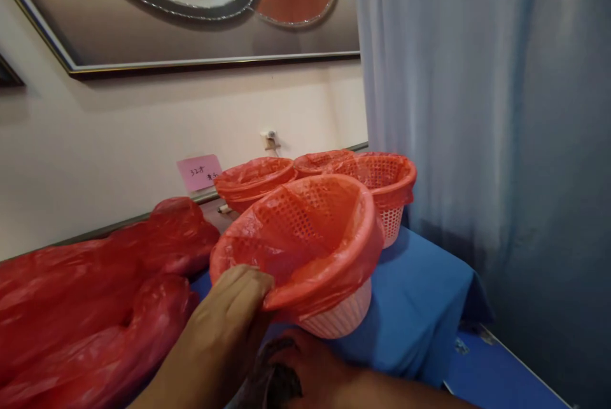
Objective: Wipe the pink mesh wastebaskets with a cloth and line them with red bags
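Observation:
A round plastic basket (338, 317) stands tilted towards me, lined with a thin red plastic bag (315, 263) folded over its rim. My left hand (233, 307) is closed over the near left side of that rim, gripping basket and bag together. Low in front of the basket is my right hand (315, 364), blurred and in shadow, its fingers partly hidden. Beside those fingers shows something dark and crumpled (281, 383) that I cannot make out.
Behind stand more red-lined baskets (391, 196). Red plastic bags (95, 294) lie heaped at the left. The blue-covered table (415, 301) runs up to a wall with a pink note (199, 172) and a framed picture (214, 46). A blue-grey curtain (458, 110) hangs at the right.

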### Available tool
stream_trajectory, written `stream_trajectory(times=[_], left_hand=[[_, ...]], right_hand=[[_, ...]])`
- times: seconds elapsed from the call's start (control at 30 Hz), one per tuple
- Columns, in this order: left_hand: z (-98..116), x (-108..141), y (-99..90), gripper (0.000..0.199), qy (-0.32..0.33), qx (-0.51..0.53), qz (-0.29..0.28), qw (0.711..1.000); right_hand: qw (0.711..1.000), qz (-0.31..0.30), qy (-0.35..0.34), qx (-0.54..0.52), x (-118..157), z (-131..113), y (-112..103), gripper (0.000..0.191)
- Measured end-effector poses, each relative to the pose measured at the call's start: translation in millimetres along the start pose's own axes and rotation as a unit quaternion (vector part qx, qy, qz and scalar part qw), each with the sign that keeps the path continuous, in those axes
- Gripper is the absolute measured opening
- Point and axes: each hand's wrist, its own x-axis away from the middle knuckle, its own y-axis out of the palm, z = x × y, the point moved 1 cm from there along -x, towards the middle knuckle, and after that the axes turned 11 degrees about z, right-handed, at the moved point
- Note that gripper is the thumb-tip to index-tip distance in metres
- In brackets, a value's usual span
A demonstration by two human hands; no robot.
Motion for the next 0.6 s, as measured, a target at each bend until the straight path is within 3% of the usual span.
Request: stream_trajectory(times=[0.13, 0.33, 0.47, 0.6], left_hand=[[24, -15, 0.0, 0.016, 0.028, 0.055, 0.013, 0.998], [35, -31, 28.5, 0.015, 0.043, 0.112, -0.005, 0.993], [45, -31, 39.4, 0.018, 0.047, 0.136, -0.029, 0.989], [49, -25, 37.0, 0.023, 0.047, 0.151, -0.042, 0.987]], right_hand=[[0.998, 0.009, -0.030, 0.055, 4, -9, -5, 0.060], [0.996, 0.015, -0.063, 0.059, -1, -4, 1, 0.067], [0.996, 0.021, -0.056, 0.067, 2, -3, 5, 0.076], [0.996, 0.048, -0.050, 0.059, 8, -9, 3, 0.073]])
